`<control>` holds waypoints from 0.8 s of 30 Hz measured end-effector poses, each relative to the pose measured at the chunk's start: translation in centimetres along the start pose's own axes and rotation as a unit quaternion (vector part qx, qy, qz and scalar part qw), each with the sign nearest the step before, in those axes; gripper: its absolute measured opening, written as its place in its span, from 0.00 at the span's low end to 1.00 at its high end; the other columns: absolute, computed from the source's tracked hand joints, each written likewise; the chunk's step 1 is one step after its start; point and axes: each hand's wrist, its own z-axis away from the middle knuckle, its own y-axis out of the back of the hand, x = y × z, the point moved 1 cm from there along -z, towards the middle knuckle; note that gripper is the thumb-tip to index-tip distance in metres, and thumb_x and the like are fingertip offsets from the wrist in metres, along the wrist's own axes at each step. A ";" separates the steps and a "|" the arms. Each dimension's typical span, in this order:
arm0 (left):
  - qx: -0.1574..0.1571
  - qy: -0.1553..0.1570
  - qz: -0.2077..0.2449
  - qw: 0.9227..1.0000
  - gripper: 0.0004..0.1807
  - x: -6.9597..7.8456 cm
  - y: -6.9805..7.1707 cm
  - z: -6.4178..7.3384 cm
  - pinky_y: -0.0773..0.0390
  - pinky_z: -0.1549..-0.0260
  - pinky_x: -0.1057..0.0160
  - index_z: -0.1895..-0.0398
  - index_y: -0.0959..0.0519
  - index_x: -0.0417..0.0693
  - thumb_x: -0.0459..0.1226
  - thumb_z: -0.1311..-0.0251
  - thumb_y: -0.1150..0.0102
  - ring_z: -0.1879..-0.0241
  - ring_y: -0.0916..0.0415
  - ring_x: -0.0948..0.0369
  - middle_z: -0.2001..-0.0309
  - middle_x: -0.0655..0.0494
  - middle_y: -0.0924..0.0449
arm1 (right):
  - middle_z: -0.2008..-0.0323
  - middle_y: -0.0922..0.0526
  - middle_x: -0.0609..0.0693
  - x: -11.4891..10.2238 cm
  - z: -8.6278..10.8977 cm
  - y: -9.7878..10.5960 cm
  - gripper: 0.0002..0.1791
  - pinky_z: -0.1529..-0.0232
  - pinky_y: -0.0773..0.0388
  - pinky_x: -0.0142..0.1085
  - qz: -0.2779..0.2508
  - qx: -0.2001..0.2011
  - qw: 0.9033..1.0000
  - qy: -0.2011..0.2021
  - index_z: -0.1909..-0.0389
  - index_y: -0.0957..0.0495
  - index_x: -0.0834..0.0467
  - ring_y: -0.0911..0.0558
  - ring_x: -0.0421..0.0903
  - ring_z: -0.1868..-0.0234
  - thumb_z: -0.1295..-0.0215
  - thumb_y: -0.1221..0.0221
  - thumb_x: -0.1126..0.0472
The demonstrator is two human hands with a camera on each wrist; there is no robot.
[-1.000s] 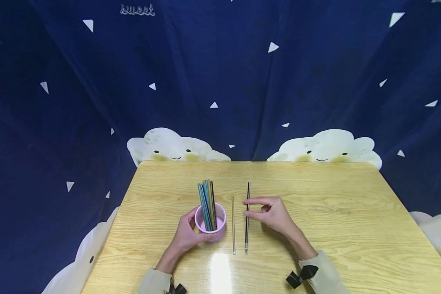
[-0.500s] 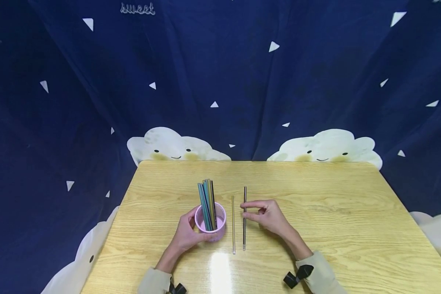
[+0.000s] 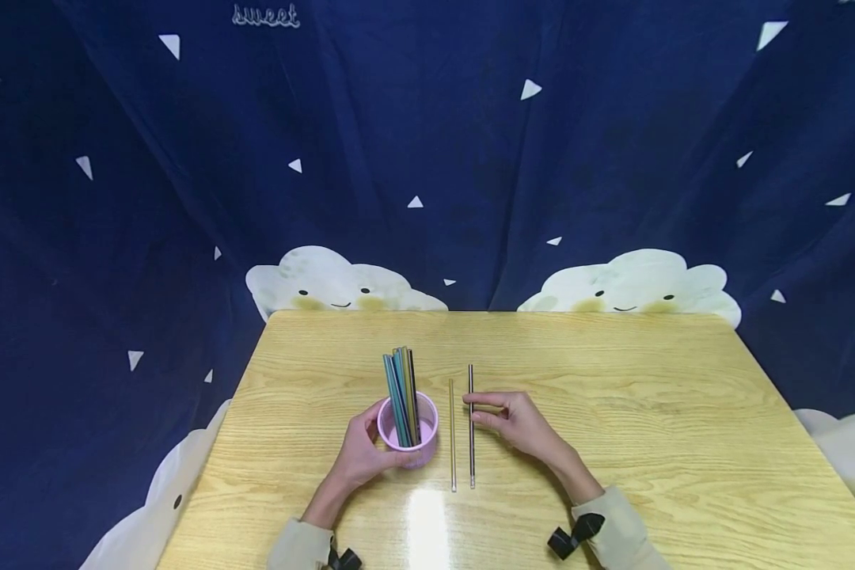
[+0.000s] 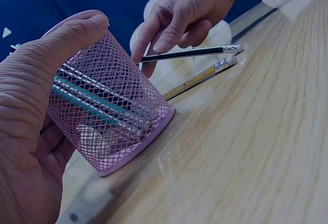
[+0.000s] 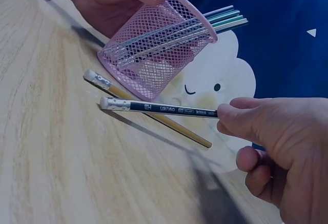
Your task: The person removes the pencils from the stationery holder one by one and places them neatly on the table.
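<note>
My left hand (image 3: pixel 362 453) grips a pink mesh pencil cup (image 4: pixel 115 88), thumb across the near side and fingers round the far side. Several pencils (image 3: pixel 401 396) in teal, yellow and black lean inside it toward the left. Between thumb and fingertips, my right hand (image 3: pixel 516 419) pinches a black pencil (image 5: pixel 169 109) with a white eraser. The right wrist view shows that pencil close over the table, its shadow below it. A yellow pencil (image 3: pixel 452 435) lies on the table between the cup and the black pencil, roughly parallel to it, eraser toward me.
The wooden table (image 3: pixel 613 380) carries the cup and the pencils. Behind it hangs a dark blue curtain (image 3: pixel 427 142) with white triangles and smiling clouds. A bright glare patch (image 3: pixel 427 526) lies near the front. Black straps with small blocks (image 3: pixel 575 536) sit at both wrists.
My right hand has moved left and slightly toward me with the black pencil, bringing it closer to the yellow one. The left hand and the cup stay in place.
</note>
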 end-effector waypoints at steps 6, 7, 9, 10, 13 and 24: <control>-0.001 -0.001 -0.002 1.000 0.48 0.2 -0.1 -0.1 0.22 0.37 0.64 0.31 0.24 0.41 0.29 0.64 0.14 0.40 0.20 0.53 0.39 0.43 0.17 | 0.44 0.13 0.55 0.4 -0.1 -0.4 0.20 0.78 0.22 0.26 0.048 0.005 0.999 0.006 0.40 0.16 0.59 0.23 0.32 0.80 0.31 0.32 0.60; -0.002 -0.003 -0.001 1.000 0.48 0.2 -0.1 -0.1 0.22 0.37 0.64 0.31 0.24 0.40 0.29 0.64 0.15 0.40 0.20 0.52 0.39 0.43 0.17 | 0.44 0.13 0.55 0.4 -0.1 -0.5 0.20 0.71 0.17 0.28 0.056 0.007 0.998 0.013 0.40 0.16 0.59 0.17 0.35 0.74 0.31 0.32 0.60; -0.003 -0.005 0.000 1.000 0.48 0.1 -0.1 0.0 0.22 0.37 0.64 0.31 0.24 0.41 0.28 0.64 0.15 0.40 0.20 0.52 0.39 0.44 0.17 | 0.43 0.13 0.53 0.3 -0.1 -0.6 0.20 0.57 0.14 0.31 0.072 0.009 0.997 0.018 0.40 0.15 0.59 0.14 0.39 0.60 0.31 0.32 0.61; -0.004 -0.006 0.001 1.000 0.48 0.1 -0.1 0.0 0.22 0.37 0.64 0.31 0.24 0.41 0.28 0.63 0.15 0.40 0.20 0.52 0.39 0.43 0.17 | 0.43 0.13 0.52 0.3 -0.1 -0.7 0.20 0.50 0.15 0.32 0.079 0.009 0.997 0.021 0.40 0.15 0.59 0.14 0.39 0.53 0.31 0.32 0.61; -0.005 -0.009 0.004 1.000 0.48 -0.1 -0.1 0.0 0.23 0.36 0.63 0.31 0.25 0.40 0.28 0.63 0.15 0.40 0.20 0.53 0.39 0.42 0.18 | 0.42 0.13 0.53 0.3 0.0 -0.8 0.20 0.57 0.15 0.31 0.082 0.004 0.996 0.020 0.39 0.16 0.59 0.16 0.37 0.64 0.30 0.32 0.60; -0.004 -0.002 0.000 1.000 0.48 -0.1 0.0 0.0 0.22 0.37 0.63 0.31 0.24 0.40 0.29 0.63 0.14 0.41 0.20 0.54 0.39 0.42 0.18 | 0.38 0.16 0.54 0.3 0.0 -0.8 0.22 0.47 0.15 0.39 0.103 -0.002 0.994 0.027 0.37 0.17 0.58 0.15 0.37 0.63 0.31 0.32 0.59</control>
